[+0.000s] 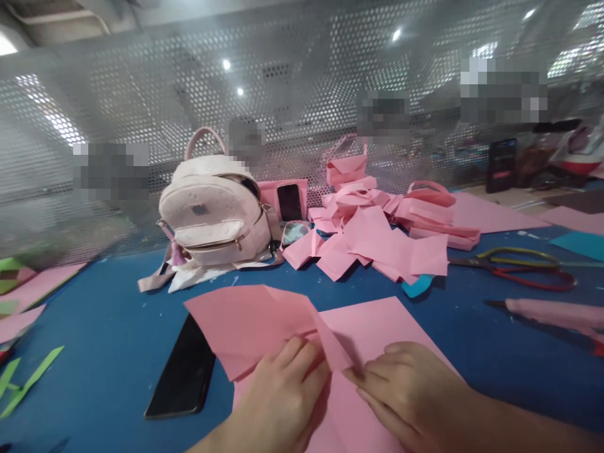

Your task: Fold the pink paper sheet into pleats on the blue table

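A piece of folded pink paper (pixel 259 321) is in both of my hands, its upper flap standing up off the table. My left hand (pixel 285 393) grips its lower middle with curled fingers, some of them hidden behind the paper. With thumb and fingers together, my right hand (pixel 410 387) pinches the paper's right edge. Underneath lies a flat pink sheet (pixel 389 324), partly covered by my hands. Just left of the paper a black smartphone (pixel 182 371) rests flat on the blue table (pixel 108 327).
Ahead stand a pale pink backpack (pixel 212 201) and a pile of folded pink paper pieces (pixel 372 236). Scissors (pixel 523 261) and a pink glue gun (pixel 552 311) lie to the right. Green paper strips (pixel 35 380) are at left. A perforated metal screen (pixel 292 82) closes off the back.
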### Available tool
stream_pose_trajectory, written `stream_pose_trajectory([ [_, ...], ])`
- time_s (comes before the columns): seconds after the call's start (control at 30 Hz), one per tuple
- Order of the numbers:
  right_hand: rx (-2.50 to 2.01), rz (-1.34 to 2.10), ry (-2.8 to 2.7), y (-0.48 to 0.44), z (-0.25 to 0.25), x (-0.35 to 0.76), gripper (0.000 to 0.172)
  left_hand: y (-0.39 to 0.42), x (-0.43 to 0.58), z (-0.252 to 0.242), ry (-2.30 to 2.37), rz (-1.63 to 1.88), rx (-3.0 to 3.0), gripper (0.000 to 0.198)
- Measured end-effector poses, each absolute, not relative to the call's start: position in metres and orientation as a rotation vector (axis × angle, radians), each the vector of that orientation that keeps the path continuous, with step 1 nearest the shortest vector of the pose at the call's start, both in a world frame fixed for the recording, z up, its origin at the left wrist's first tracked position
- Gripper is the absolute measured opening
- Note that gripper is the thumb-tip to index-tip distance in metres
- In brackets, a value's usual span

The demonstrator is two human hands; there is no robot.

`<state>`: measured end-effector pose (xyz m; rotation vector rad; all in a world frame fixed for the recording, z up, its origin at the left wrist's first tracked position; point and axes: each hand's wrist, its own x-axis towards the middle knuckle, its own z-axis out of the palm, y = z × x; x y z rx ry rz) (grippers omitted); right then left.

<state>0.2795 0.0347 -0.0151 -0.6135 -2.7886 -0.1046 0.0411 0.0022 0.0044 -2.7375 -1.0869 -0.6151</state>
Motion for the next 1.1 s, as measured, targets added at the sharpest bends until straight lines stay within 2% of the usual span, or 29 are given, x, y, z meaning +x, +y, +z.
stream_pose_trajectory([
  [0.27,-0.51,-0.053,-2.806,0.037,-0.012,0.276,0.044,-0.005,0.044,-0.003,-1.055,-0.566,-2.63,0.041],
  [0.67,-0.509,-0.059,-2.791,0.037,-0.016,0.276,0.042,-0.006,0.039,-0.006,-1.026,-0.471,-2.647,0.048],
  [0.8,-0.583,0.307,-2.661,0.041,-0.006,0.278,0.033,-0.005,0.036,-0.003,-1.042,-0.469,-2.724,0.049],
  [0.93,-0.932,0.676,-2.321,0.052,0.008,0.277,0.033,-0.006,0.033,-0.002,-1.092,-0.411,-2.816,0.056],
  [1.0,-1.045,0.81,-2.194,0.055,0.013,0.274,0.026,-0.006,0.032,-0.002,-1.116,-0.374,-2.838,0.057],
  [1.1,-1.015,1.109,-2.119,0.055,0.016,0.268,0.027,-0.006,0.031,-0.002,-1.118,-0.367,-2.846,0.059],
])
